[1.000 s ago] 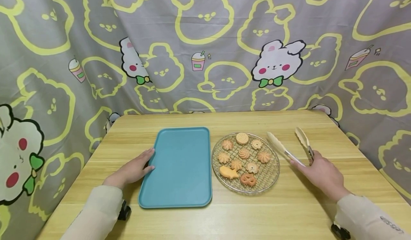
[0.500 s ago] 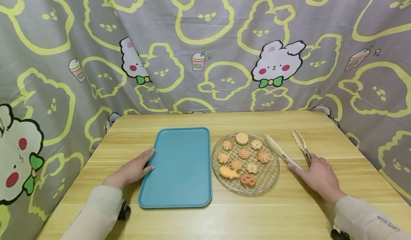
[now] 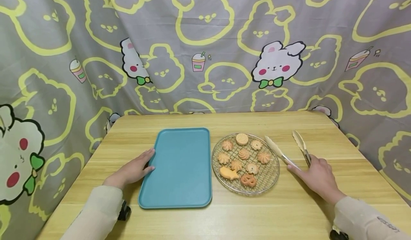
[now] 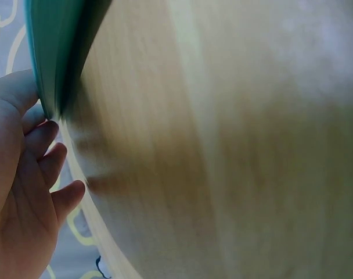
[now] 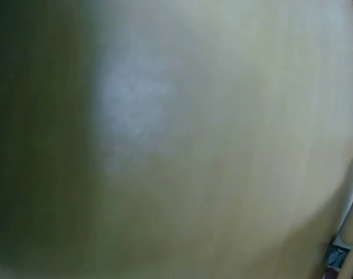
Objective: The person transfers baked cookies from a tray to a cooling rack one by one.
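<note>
My left hand [image 3: 135, 167] rests at the left edge of a blue rectangular tray [image 3: 179, 168], its fingers and thumb touching the rim. In the left wrist view the fingers [image 4: 53, 165] lie beside the tray's edge [image 4: 54, 52]. My right hand [image 3: 318, 174] grips a pair of tongs [image 3: 284, 157], whose two arms stand spread with nothing between the pale scalloped tips. Left of the tongs, a round wire rack [image 3: 273, 175] carries several cookies, among them a pretzel-shaped cookie [image 3: 248, 180] and a fish-shaped cookie [image 3: 228, 173]. The right wrist view is mostly blurred tabletop.
Tray and rack lie side by side on a wooden table [image 3: 244, 218], with a narrow gap between them. A grey curtain [image 3: 224, 29] with cartoon prints hangs behind the table and along both sides.
My right hand has shifted slightly left with the tongs, bringing one tip closer to the rack's edge. The left hand, tray and cookies stay put.
</note>
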Action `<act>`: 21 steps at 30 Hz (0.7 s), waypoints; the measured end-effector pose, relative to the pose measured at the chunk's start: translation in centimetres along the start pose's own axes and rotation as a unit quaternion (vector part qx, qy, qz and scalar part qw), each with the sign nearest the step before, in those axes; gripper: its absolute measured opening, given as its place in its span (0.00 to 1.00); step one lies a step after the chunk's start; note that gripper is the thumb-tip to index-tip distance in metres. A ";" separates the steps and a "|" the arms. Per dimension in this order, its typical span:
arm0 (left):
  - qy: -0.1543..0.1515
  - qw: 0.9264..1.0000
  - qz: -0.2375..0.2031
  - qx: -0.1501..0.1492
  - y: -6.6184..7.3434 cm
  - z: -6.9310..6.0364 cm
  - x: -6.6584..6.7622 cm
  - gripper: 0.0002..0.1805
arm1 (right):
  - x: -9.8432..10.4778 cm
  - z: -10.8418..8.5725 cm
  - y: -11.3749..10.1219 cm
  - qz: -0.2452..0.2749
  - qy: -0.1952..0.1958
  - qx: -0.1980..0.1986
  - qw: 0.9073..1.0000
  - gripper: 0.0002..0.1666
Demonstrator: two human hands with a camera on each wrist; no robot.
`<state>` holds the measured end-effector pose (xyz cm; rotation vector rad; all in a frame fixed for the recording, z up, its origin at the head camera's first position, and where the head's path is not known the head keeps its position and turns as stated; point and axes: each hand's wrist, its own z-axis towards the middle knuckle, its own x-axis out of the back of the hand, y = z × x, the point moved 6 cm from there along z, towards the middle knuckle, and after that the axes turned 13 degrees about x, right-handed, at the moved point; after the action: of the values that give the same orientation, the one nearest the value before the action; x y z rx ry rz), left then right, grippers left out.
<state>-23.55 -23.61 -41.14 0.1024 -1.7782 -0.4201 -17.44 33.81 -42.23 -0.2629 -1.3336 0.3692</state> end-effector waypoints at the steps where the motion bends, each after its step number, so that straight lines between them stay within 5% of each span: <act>1: 0.000 1.000 -0.001 0.000 0.0 0.0 0.0 0.38 | 0.0 0.0 0.0 0.004 -0.002 -0.001 1.000 0.63; 11: 0.002 1.000 -0.001 0.001 -0.2 -0.1 0.0 0.37 | 0.2 0.5 0.1 0.044 0.003 -0.018 0.999 0.64; 21: 0.002 1.000 0.000 0.013 -0.3 -0.6 0.3 0.37 | 1.2 1.9 -1.3 0.068 0.042 0.008 0.997 0.60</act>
<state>-23.13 -24.15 -40.88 0.1211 -1.7802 -0.3969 -18.91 33.10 -40.24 -0.3529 -1.2333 0.4793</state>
